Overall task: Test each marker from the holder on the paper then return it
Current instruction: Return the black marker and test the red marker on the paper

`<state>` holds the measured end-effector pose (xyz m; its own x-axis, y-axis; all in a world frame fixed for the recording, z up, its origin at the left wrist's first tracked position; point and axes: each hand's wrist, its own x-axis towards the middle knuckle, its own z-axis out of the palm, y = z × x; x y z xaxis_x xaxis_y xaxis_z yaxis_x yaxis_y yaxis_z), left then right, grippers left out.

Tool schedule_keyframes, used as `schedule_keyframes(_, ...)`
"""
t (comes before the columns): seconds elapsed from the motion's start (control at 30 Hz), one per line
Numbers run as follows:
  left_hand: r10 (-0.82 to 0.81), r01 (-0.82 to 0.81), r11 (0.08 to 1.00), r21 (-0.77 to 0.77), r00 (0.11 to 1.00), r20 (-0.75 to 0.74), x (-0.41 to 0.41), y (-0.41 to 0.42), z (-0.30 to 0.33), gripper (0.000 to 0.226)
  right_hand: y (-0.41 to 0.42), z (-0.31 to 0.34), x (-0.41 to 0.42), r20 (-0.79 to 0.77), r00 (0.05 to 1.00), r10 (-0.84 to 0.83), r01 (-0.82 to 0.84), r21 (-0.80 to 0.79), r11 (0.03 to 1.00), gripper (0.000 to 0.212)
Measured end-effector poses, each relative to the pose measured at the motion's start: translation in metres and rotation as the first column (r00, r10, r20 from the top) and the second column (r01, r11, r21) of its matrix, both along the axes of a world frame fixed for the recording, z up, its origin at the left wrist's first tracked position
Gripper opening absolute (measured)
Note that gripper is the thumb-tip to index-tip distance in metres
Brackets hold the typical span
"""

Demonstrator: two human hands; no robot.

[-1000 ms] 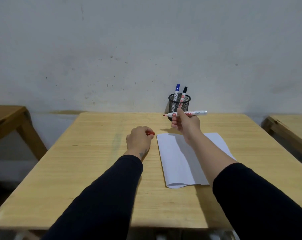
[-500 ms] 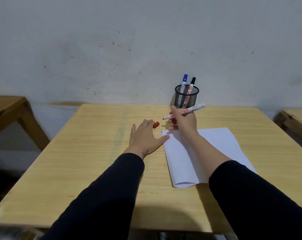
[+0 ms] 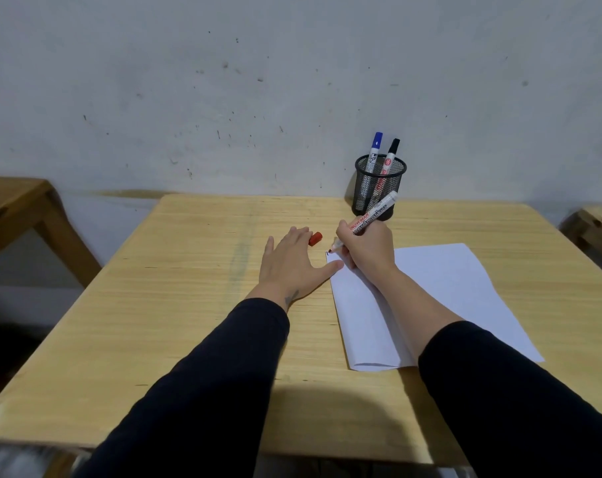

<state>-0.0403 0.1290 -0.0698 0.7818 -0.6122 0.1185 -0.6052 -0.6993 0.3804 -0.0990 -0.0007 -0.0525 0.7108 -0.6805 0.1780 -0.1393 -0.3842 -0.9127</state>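
The left hand (image 3: 289, 267) lies flat on the desk (image 3: 189, 305), fingers spread, thumb touching the paper (image 3: 440, 291). A red cap (image 3: 315, 238) sits just left of the paper's far corner. The right hand's (image 3: 368, 248) grip is clamped on an uncapped marker (image 3: 373, 215), tip at that corner. Behind the paper, the holder (image 3: 378, 191) keeps two markers.

Bare table (image 3: 196, 305) left; red cap (image 3: 315, 238) and mesh holder (image 3: 378, 191) crowd the far side.
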Motion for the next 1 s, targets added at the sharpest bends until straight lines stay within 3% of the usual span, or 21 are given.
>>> schedule_keyframes(0.3,-0.002,0.002,1.0,0.008,1.0,-0.005,0.0,0.0,0.0,0.09,0.0,0.0,0.003,-0.061,0.998,-0.025,0.021,-0.051,0.998,0.032)
schedule_keyframes(0.37,-0.002,0.002,1.0,0.011,1.0,-0.005,0.0,0.0,0.001,0.091,-0.001,0.003,0.001,-0.04,0.999,-0.034,0.035,0.008,0.999,0.028)
schedule_keyframes(0.43,0.005,-0.005,1.0,0.002,1.0,-0.017,-0.001,0.0,0.001,0.089,-0.004,0.008,-0.002,0.042,0.997,-0.058,0.05,0.172,0.984,0.027)
schedule_keyframes(0.57,0.075,-0.079,0.992,-0.095,0.996,-0.053,-0.001,-0.003,0.01,0.061,-0.014,0.026,-0.008,0.196,0.979,-0.05,-0.062,0.526,0.848,0.02)
schedule_keyframes(0.73,0.172,-0.171,0.975,-0.14,0.985,-0.008,0.002,-0.012,0.025,0.03,-0.031,0.051,-0.015,0.107,0.991,0.076,-0.117,0.447,0.887,0.016)
schedule_keyframes(0.8,0.157,-0.176,0.953,-0.246,0.983,-0.096,0.009,-0.015,0.029,0.021,-0.036,0.059,-0.021,0.122,0.988,0.092,-0.138,0.454,0.88,0.016)
schedule_keyframes(0.87,0.063,-0.158,0.88,-0.449,0.974,-0.218,0.013,-0.019,0.039,0.016,-0.042,0.067,-0.025,0.171,0.977,0.124,-0.191,0.465,0.864,0.01)
schedule_keyframes(1.0,-0.095,-0.058,0.759,-0.649,0.976,-0.197,0.012,-0.029,0.074,0.014,-0.049,0.091,-0.03,0.336,0.938,0.083,-0.276,0.581,0.766,0.013)
